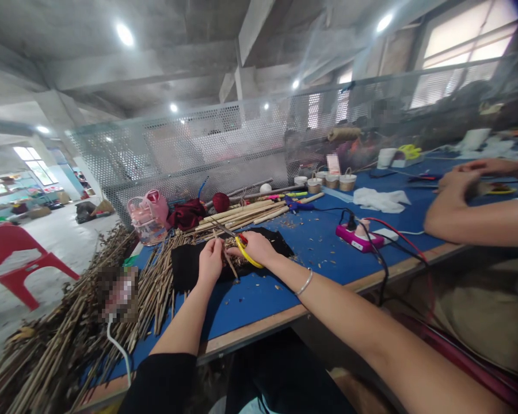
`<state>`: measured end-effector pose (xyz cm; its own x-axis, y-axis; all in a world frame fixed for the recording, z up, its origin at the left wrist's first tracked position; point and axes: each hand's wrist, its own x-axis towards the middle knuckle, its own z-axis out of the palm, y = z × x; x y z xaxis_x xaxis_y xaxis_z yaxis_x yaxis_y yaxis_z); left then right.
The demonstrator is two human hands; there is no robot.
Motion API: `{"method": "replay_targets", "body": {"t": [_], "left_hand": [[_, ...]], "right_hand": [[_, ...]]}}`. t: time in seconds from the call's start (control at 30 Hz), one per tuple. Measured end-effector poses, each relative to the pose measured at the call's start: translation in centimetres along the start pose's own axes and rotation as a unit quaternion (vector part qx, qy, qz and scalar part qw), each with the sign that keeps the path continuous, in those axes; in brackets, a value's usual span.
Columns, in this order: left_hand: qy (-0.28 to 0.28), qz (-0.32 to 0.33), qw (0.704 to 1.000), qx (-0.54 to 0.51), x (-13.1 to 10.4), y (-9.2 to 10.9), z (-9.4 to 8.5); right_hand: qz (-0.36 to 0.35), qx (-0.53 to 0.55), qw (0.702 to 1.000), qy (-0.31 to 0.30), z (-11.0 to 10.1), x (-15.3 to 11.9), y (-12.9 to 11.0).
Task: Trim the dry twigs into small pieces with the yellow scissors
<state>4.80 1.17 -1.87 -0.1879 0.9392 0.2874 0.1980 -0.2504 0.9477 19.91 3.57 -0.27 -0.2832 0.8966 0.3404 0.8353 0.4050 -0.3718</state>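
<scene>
My left hand (210, 261) is closed, with thumb and fingers pinching a thin dry twig (230, 262) that slants down toward me. In my right hand (259, 248) is a pair of scissors (249, 255) with yellow and red handles; the blades point up and left, just above the twig. I cannot tell whether the blades touch it. Both hands are over a black cloth (185, 267) on the blue tabletop (250, 305), with short cut bits of twig between and around them. A silver bracelet circles my right wrist.
Long dry stalks (155, 293) pile up on the left. Pale sticks (242, 214) lie behind the cloth. A pink bag (149, 215), a dark red yarn ball (221, 202) and a blue glue gun (300, 205) stand farther back. Right are a purple power strip (358, 238) and a co-worker's arms (453, 210).
</scene>
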Motion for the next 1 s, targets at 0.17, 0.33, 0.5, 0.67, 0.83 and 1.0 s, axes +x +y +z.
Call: {"method": "replay_targets", "body": {"t": [0.17,0.33,0.5,0.67,0.83,1.0], "left_hand": [[-0.03,0.017,0.999,0.006,-0.3,0.3,0.1],[-0.029,0.035,0.999,0.018,-0.3,0.0,0.3],[-0.012,0.063,0.997,0.047,-0.6,0.3,0.6],[0.006,0.135,0.986,0.095,-0.8,1.0,0.5],[0.014,0.15,0.979,0.14,-0.9,1.1,0.4],[0.015,0.143,0.98,0.136,-0.8,0.8,0.3]], "right_hand": [[-0.03,0.004,1.0,-0.005,0.2,0.0,-0.2],[-0.075,0.032,0.997,0.014,0.6,0.0,-0.1],[-0.086,0.038,0.995,0.027,0.6,0.0,-0.2],[-0.068,0.048,0.996,-0.024,0.3,-0.1,-0.5],[-0.025,0.033,0.999,-0.029,0.0,-0.2,-0.5],[-0.031,0.044,0.998,-0.026,-0.1,-0.3,-0.4]]}}
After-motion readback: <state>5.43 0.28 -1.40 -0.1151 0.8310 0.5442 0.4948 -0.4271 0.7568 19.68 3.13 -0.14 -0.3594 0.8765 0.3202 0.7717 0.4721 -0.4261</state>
